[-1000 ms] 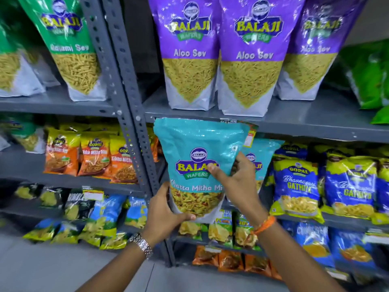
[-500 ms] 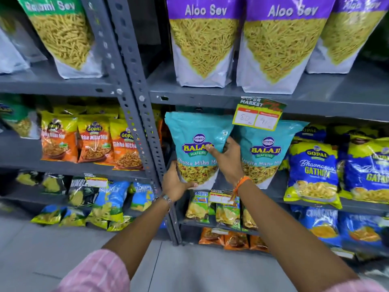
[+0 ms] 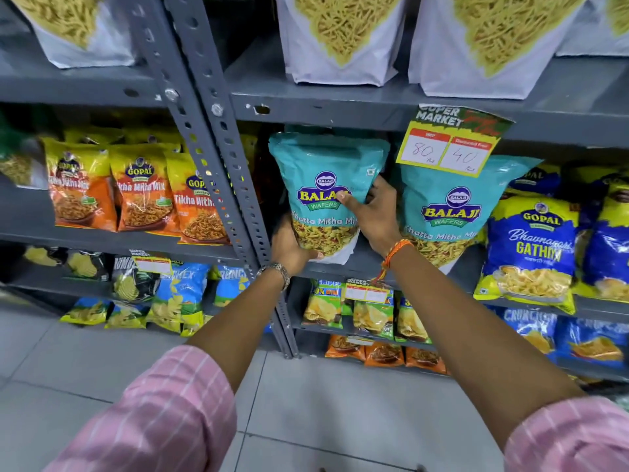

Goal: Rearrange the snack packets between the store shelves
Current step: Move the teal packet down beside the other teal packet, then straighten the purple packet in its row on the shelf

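A teal Balaji Khatta Mitha Mix packet [image 3: 325, 168] stands upright on the grey middle shelf [image 3: 364, 264], close to the perforated upright post. My left hand [image 3: 289, 248] grips its lower left corner from below. My right hand [image 3: 374, 216] clasps its right edge, thumb across the front. A second teal Balaji packet [image 3: 452, 212] stands just to the right on the same shelf, its top partly hidden by a price tag.
A yellow price tag [image 3: 449, 148] hangs from the shelf above. Blue Gopal Gathiya packets [image 3: 534, 247] stand further right, orange Gopal Tikha Mitha Mix packets [image 3: 143, 192] in the left bay. Large sev bags [image 3: 340, 39] fill the top shelf. Small chip packets [image 3: 371, 315] sit below.
The teal packet has moved away from me, from in front of the shelf edge into the middle shelf beside the second teal packet. Both hands kept hold of it.
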`<state>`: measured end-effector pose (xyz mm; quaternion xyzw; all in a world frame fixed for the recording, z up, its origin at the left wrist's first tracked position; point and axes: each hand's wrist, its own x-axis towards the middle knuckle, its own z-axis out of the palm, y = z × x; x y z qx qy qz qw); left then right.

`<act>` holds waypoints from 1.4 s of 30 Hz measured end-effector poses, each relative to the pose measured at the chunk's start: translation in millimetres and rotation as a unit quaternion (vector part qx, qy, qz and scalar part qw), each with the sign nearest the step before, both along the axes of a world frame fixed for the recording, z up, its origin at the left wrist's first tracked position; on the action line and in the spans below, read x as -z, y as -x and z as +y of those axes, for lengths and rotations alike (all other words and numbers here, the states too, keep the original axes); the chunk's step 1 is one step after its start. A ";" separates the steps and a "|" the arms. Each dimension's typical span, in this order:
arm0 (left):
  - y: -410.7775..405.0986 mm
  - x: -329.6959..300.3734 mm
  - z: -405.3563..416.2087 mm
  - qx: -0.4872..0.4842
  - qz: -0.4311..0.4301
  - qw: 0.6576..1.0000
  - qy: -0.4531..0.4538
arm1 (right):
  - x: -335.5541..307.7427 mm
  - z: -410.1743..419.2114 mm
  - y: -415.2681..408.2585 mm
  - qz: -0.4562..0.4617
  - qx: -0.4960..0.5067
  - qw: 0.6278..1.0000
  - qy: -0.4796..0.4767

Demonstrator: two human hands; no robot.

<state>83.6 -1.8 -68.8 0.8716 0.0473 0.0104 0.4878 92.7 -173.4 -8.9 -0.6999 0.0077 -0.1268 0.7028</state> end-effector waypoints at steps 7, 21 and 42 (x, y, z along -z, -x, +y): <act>-3.2 0.1 1.0 0.012 0.015 1.000 -0.004 | 1.4 1.3 -1.5 0.014 0.003 1.000 0.004; 59.3 10.3 0.9 0.019 -0.010 0.996 0.089 | 12.1 -14.6 88.6 0.077 0.044 0.996 -0.024; 36.0 -271.6 -133.4 0.072 -0.304 0.950 -0.026 | -277.5 -162.0 43.9 -0.187 0.057 0.981 0.014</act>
